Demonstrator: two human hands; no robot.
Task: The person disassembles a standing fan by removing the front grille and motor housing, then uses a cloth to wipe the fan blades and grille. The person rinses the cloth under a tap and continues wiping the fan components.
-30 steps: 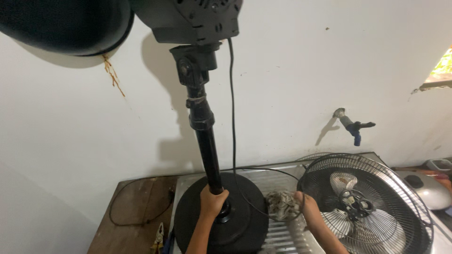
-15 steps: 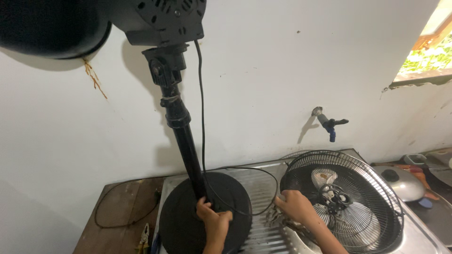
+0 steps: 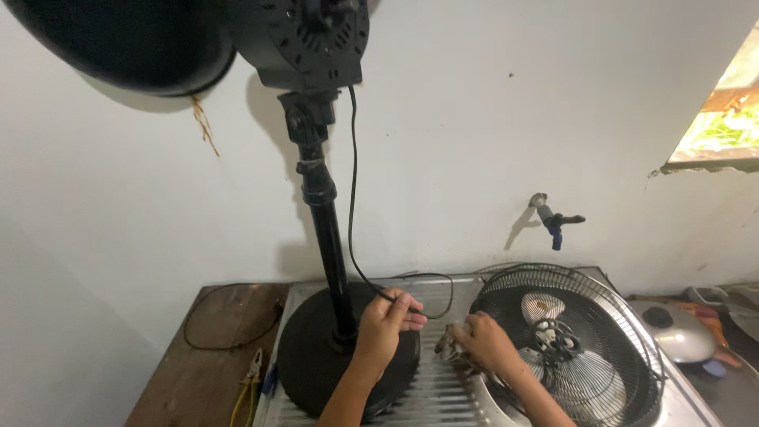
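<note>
A black pedestal fan stands on a ribbed metal drainboard point(image 3: 451, 391), its pole point(image 3: 330, 261) rising from a round black base point(image 3: 312, 356) to the motor housing point(image 3: 312, 35) at the top. My left hand point(image 3: 385, 323) rests on the base's right side and pinches the fan's black cable point(image 3: 353, 237). Just to the right, my right hand point(image 3: 484, 341) is closed on a crumpled dirty rag point(image 3: 447, 346) lying on the drainboard, next to a detached black wire fan grille point(image 3: 569, 340) with its blade hub inside.
A wall tap with a blue handle point(image 3: 553, 217) sticks out above the grille. A pot lid point(image 3: 676, 328) lies at the right. A wooden surface point(image 3: 213, 348) at the left holds a looped cable and yellow-handled pliers point(image 3: 247, 383). A window opening point(image 3: 723, 111) is at upper right.
The view shifted a little. My left hand moved from the foot of the pole to the base's right side and took the cable. My right hand stayed on the rag by the grille.
</note>
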